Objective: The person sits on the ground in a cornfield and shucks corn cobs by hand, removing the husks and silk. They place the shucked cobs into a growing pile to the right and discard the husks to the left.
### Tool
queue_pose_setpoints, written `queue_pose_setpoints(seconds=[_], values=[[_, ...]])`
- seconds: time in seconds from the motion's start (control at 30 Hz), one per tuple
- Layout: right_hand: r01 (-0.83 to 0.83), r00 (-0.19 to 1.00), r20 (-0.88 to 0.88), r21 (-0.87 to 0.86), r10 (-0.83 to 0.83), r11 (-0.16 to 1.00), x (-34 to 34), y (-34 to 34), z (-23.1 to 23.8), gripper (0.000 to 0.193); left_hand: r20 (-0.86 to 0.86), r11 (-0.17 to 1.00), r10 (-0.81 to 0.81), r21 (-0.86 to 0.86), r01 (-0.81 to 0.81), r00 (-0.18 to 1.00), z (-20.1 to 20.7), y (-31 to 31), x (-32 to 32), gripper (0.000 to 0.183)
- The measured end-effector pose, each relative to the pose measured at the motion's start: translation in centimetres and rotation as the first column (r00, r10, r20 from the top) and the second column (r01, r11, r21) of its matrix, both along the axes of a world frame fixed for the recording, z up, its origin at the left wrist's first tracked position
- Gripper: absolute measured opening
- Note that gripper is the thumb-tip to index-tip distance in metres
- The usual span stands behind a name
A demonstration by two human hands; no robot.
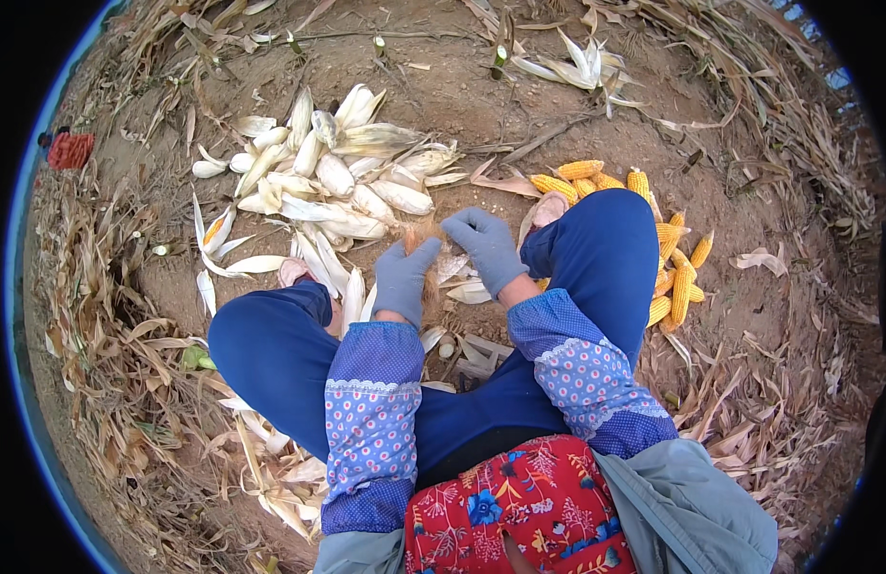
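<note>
Both my hands wear grey gloves and meet between my knees, just in front of the unpeeled corn pile. My left hand [405, 279] is closed around a brown tuft of corn silk [410, 241], with more strands hanging down beside the thumb. Right next to it, my right hand [483, 251] has its fingers bent together at the silk's edge; what they pinch is hidden. Ahead and to the left lies a heap of corn ears in pale husks [343, 182]. Bare yellow corn cobs [680, 277] are piled beyond and beside my right knee.
One partly opened ear [213, 230] lies left of the heap. Cut stalk stubs [500, 59] stick up from the soil at the far side. Loose husks [481, 354] lie between my legs, and dry leaves [127, 383] cover the left ground. Something red [70, 151] shows far left.
</note>
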State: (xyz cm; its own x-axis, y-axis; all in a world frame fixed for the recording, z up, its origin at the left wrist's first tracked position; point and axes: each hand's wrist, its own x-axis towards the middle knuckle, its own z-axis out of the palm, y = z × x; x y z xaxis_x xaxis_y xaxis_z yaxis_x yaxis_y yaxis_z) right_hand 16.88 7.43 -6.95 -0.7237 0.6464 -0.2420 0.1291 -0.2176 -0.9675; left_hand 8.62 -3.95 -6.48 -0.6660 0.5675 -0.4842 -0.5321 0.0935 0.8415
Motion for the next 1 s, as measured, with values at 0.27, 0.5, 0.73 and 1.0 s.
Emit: queue_pose_setpoints(seconds=[0.27, 0.5, 0.73, 1.0], values=[[0.176, 0.966, 0.171, 0.110, -0.193, 0.978, 0.3, 1.2, -2.9, 0.025, -0.017, 1.000, 0.015, 0.014, -0.015, 1.000, -0.6, -0.3, -0.3, 0.030], [-0.026, 0.999, 0.031, -0.241, 0.034, 0.970, 0.2, 0.5, -1.9, 0.032, 0.123, 0.957, 0.235, 0.147, -0.252, 0.964, -0.7, 0.2, -0.4, 0.024], [-0.108, 0.994, -0.040, -0.163, 0.102, 0.981, -0.1, -0.4, -0.2, 0.023, 0.069, 0.977, 0.169, 0.117, -0.176, 0.983, -0.7, 0.0, -0.4, 0.024], [0.002, 1.000, 0.028, 0.090, -0.005, 0.996, -0.1, 0.0, -1.9, 0.016, -0.057, 0.997, 0.054, 0.058, -0.051, 0.997, -0.7, 0.2, 0.1, 0.025]])
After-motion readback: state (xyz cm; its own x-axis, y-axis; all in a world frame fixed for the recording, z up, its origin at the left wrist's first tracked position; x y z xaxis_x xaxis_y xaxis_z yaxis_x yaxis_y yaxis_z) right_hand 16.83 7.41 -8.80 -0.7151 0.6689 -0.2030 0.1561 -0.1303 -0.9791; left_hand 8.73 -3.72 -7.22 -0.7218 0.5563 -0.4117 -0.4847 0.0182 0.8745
